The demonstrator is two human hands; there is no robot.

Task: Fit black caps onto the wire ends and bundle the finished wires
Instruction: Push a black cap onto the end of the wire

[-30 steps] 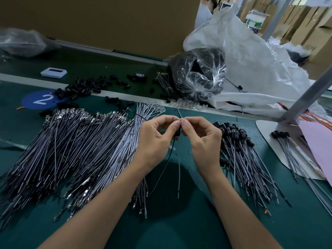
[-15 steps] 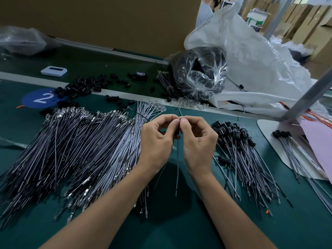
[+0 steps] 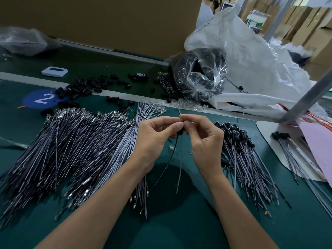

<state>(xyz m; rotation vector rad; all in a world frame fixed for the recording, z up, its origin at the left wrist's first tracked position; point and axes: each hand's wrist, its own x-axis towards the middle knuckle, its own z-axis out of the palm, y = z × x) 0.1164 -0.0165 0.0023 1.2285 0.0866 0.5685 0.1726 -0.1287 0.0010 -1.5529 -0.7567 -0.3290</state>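
Head view: left hand [image 3: 154, 140] and right hand [image 3: 205, 141] fingers [image 3: 177, 125] pinch wire [image 3: 180, 168] above green mat [image 3: 172, 223]

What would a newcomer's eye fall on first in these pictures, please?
Probably the broad fan of uncapped wires covering the table's left side. At centre, the left hand and right hand pinch one wire just above its black cap; a smaller pile of capped wires lies to their right.
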